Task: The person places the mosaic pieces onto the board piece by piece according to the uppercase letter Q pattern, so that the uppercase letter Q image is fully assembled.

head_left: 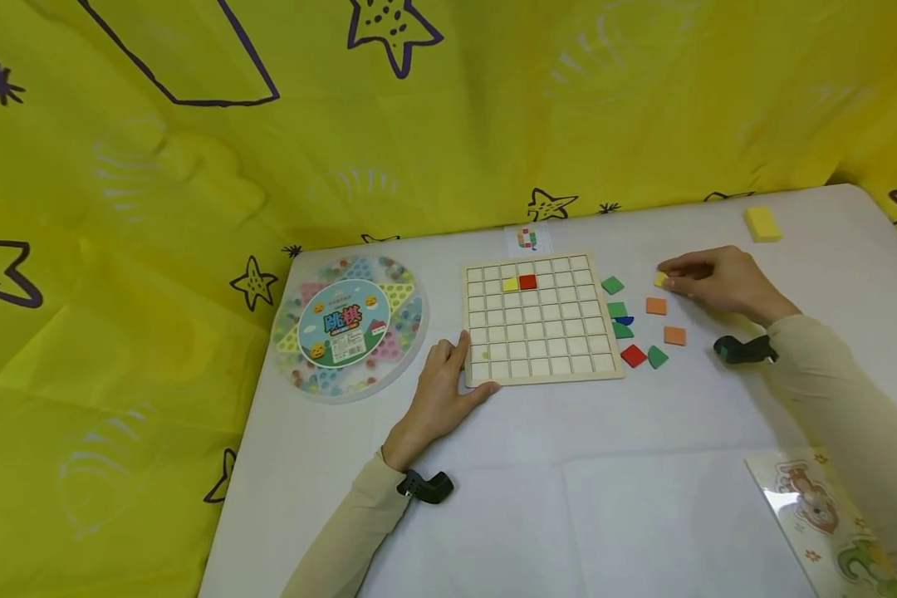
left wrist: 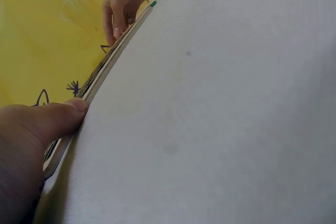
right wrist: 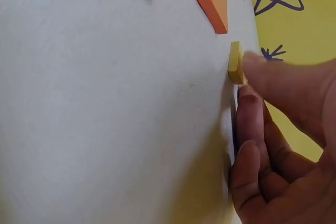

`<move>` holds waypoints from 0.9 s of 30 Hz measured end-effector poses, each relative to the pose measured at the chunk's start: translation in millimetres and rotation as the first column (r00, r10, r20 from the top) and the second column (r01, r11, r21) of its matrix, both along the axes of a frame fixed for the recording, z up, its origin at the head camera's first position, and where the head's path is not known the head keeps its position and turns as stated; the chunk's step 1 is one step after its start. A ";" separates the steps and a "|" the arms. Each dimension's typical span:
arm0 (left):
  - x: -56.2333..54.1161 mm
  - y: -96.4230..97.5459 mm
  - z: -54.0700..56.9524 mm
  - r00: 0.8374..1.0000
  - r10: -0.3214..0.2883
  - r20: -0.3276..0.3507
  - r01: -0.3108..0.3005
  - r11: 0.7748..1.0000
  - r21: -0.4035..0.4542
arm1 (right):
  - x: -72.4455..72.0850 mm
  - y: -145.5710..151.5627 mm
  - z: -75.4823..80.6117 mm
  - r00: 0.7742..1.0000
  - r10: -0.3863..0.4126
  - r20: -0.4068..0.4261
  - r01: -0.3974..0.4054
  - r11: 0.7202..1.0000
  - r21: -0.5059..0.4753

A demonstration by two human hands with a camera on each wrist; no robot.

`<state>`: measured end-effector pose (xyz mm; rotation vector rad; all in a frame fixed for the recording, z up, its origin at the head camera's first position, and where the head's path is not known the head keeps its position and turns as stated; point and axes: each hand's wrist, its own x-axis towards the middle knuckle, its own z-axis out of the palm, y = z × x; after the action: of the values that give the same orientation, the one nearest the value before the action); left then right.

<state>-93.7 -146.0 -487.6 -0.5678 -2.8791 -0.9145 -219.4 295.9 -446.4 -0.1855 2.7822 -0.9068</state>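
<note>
A wooden grid board (head_left: 543, 317) lies on the white table, with a yellow tile (head_left: 511, 285) and a red tile (head_left: 527, 282) side by side in its upper cells. My left hand (head_left: 443, 390) grips the board's near left corner, index finger along the left side. In the left wrist view the thumb (left wrist: 68, 114) presses the board's edge. Right of the board, my right hand (head_left: 721, 282) pinches a small yellow tile (right wrist: 235, 64) at the tabletop, between thumb and fingers. Beside it are orange tiles (head_left: 656, 306), green tiles (head_left: 613, 285), a blue piece (head_left: 624, 321) and another red tile (head_left: 633, 356).
A round Chinese checkers box (head_left: 344, 324) lies left of the board. Behind the board is a small pattern card (head_left: 527, 240). A yellow block (head_left: 762, 224) stands at the far right, and an illustrated sheet (head_left: 815, 507) lies near right. Yellow cloth (head_left: 448, 124) hangs behind the table.
</note>
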 end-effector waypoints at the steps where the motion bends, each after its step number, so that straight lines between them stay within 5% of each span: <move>1: -0.1 -0.1 0.8 1.000 0.000 0.001 0.000 1.000 -0.003 | -0.1 0.2 -0.2 1.000 -0.005 0.005 0.005 1.000 0.000; 9: 0.0 0.1 0.8 1.000 0.002 0.003 -0.002 1.000 0.006 | -2.0 -5.6 -2.1 1.000 0.020 -0.015 -0.020 1.000 -0.007; 18: 0.6 0.2 2.2 1.000 0.001 -0.014 -0.001 1.000 0.012 | -6.5 -15.4 2.5 0.988 0.136 0.066 -0.138 0.990 0.026; 27: -0.2 0.1 1.1 1.000 0.000 0.008 0.000 1.000 0.006 | -4.7 -30.5 4.6 0.994 0.093 0.057 -0.090 0.995 -0.050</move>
<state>-93.9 -145.9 -486.5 -0.5657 -2.8826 -0.9265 -224.1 265.4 -441.7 -0.2871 2.6760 -0.9407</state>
